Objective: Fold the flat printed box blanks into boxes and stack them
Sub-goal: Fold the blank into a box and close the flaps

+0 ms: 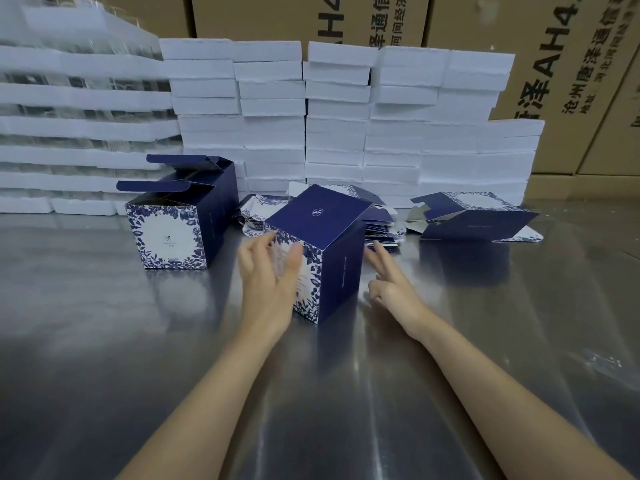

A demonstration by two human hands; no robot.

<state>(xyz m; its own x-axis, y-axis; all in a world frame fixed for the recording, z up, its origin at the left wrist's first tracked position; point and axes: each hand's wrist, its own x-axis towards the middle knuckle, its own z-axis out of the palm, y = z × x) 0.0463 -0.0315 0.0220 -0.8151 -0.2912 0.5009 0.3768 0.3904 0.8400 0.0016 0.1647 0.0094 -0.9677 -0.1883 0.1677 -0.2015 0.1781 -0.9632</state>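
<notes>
Steel tbl (86, 341), brown ctns (270, 15) behind

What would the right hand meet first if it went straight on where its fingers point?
Probably the pile of flat blanks behind the folded box. The right hand points its fingers forward and slightly left, just past the box's dark side; depth is unclear, so it could graze that side first.

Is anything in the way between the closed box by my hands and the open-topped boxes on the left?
Nothing visible. Only bare table lies between the closed box and the open-topped boxes; your left hand is at that box's left face, and the flat blanks sit behind it.
</notes>
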